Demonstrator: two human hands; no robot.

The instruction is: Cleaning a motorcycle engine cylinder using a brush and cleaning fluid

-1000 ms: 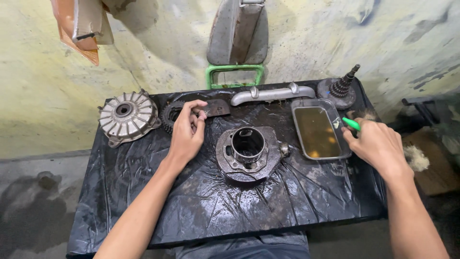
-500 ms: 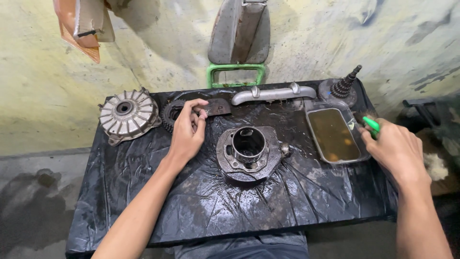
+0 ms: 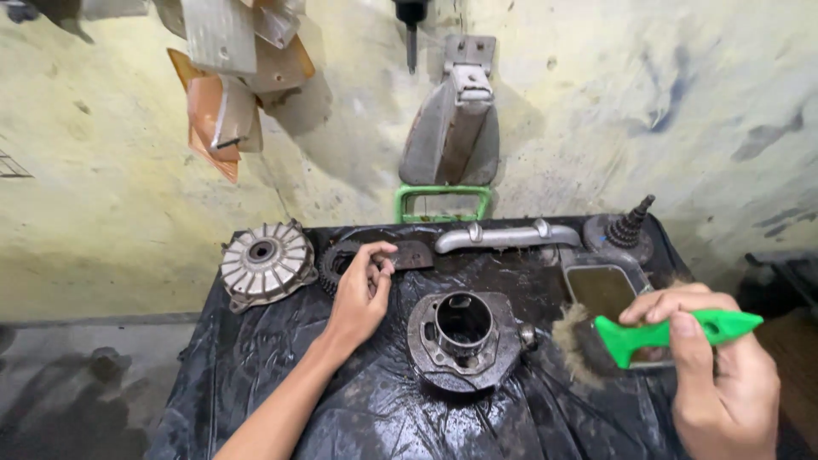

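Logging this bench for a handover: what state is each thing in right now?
Brush: green handle, held in right hand, bristles beside the tray.
Tray: holds brownish liquid.
Cylinder part: upright, bore open, greasy, untouched.
Gear: flat, left hand fingertips by it.
Finned hub: lying flat, untouched.

1. We are in a repair workshop, most likely one for motorcycle engines.
2. We see a low table [image 3: 256, 375] draped in oily black plastic sheeting, with greasy metal parts on it: a finned hub [image 3: 263, 262], a cylinder block [image 3: 464, 339], a sprocket [image 3: 334, 264], a bent pipe [image 3: 507, 237] and a tray of dirty liquid [image 3: 603, 291].
3. The stained yellow wall [image 3: 111, 170] has scrap metal panels [image 3: 230, 68] hanging on it, though we cannot make out what they are.
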